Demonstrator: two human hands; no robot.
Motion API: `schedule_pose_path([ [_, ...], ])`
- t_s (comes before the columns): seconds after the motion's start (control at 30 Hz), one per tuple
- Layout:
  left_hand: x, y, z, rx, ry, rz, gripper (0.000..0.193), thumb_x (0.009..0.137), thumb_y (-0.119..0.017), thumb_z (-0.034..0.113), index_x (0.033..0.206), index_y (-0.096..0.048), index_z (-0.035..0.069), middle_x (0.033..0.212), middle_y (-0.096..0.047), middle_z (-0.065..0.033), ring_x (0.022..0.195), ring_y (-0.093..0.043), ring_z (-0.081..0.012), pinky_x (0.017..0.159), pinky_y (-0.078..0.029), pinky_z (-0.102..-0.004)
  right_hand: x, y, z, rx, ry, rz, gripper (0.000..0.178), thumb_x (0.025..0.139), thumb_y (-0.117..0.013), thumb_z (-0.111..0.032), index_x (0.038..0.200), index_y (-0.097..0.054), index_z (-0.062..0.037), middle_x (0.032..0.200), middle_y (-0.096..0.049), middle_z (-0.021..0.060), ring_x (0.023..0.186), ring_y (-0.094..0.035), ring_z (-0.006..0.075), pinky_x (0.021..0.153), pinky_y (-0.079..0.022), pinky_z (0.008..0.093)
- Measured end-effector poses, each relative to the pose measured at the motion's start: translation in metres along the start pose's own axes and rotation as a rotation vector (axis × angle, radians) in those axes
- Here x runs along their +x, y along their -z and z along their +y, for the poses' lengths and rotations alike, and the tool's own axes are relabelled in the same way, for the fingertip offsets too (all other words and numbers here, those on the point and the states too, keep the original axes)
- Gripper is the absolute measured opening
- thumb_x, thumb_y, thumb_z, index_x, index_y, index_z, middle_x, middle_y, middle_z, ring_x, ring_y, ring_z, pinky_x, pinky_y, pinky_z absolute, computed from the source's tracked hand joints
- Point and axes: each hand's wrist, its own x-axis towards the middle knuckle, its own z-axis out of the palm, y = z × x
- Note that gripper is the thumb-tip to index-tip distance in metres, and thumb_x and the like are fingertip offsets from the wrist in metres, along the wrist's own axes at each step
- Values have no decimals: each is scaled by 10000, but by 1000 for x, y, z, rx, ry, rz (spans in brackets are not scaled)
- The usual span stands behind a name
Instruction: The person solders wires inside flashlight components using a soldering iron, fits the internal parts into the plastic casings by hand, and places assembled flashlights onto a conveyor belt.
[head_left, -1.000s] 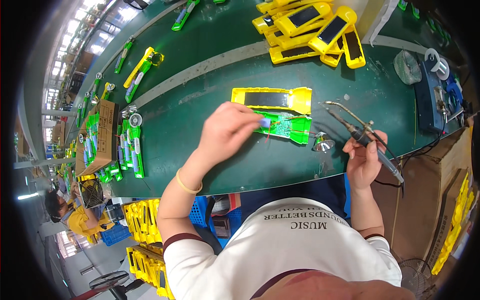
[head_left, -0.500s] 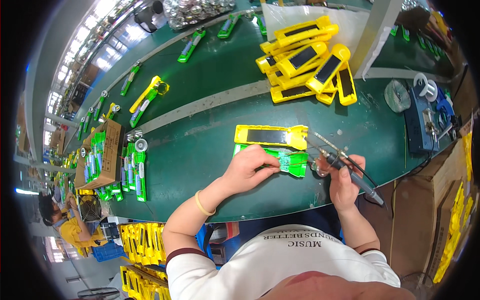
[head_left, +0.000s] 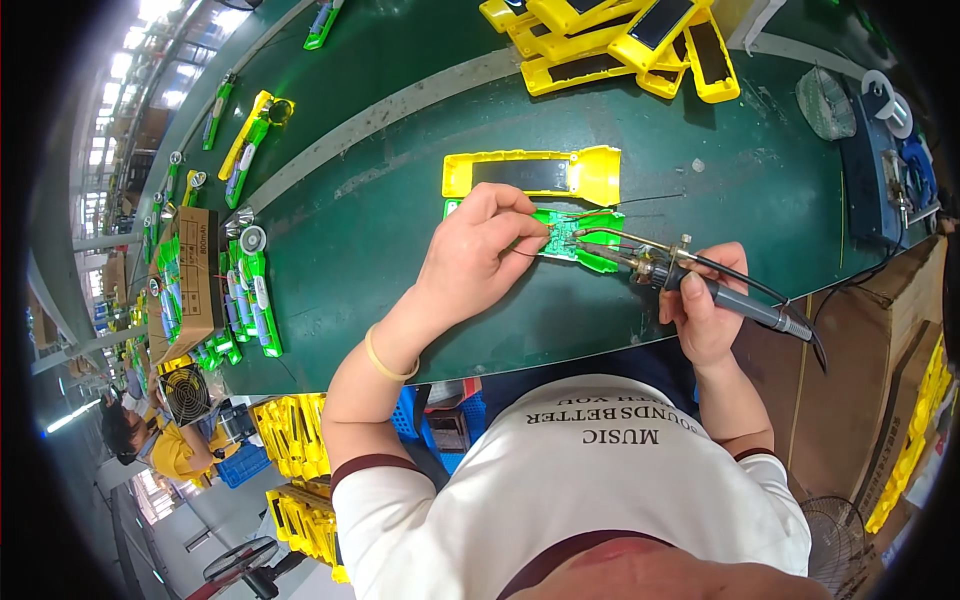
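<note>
A green casing half [head_left: 600, 258] lies on the bench with a small circuit board [head_left: 562, 240] in it. My left hand [head_left: 480, 245] rests over its left part, thumb and forefinger pinched on a thin wire [head_left: 522, 253] at the board's edge. My right hand [head_left: 705, 318] is closed around the grey handle of a soldering iron [head_left: 765, 313]. The iron's tip and the thin metal tube clamped along it reach the board, close to my left fingertips. Just beyond the green casing lies a yellow casing half [head_left: 600, 175] with a dark panel.
Yellow casings [head_left: 575, 72] are heaped at the back. On the right stand a blue soldering station [head_left: 872, 165] and a wire spool [head_left: 880, 95]. A cardboard box [head_left: 205, 270] and green battery units [head_left: 262, 300] stand left. A person in yellow [head_left: 175, 450] is at far left.
The soldering iron has come left, from beside the green casing onto the circuit board. My left hand still pinches at the board. The whole view has shifted, with the bench higher in the picture.
</note>
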Motion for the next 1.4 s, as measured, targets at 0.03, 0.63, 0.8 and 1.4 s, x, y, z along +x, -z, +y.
schedule_pose_path([
  [0.03,-2,1,2,7,9,-12,135,696,-668,17,822,-643,59,903,-559,-59,738,-564,-168,635,-476,-262,-2,-2,0,-17,-4,13,237,836,-568,-80,912,-347,-43,673,-504,78,481,-477,94,436,-409,214],
  [0.63,5,3,9,53,-32,-59,120,681,-663,12,777,-595,39,837,-566,-69,746,-570,-207,646,-479,-292,-2,-3,6,-153,48,-21,225,823,-554,-28,887,-340,-47,785,-486,87,492,-508,123,449,-450,239],
  [0.8,7,4,13,97,-17,-78,115,681,-659,15,772,-594,38,830,-563,-69,745,-569,-211,648,-479,-297,0,-7,4,-235,4,-15,221,819,-548,-12,884,-339,-44,749,-489,77,506,-516,118,461,-456,241],
  [1.4,15,11,28,83,94,-151,172,660,-667,44,808,-580,38,885,-544,-87,783,-556,-235,671,-466,-306,1,-4,4,-84,93,28,217,873,-540,-153,909,-338,-82,650,-516,68,470,-510,93,356,-326,164],
])
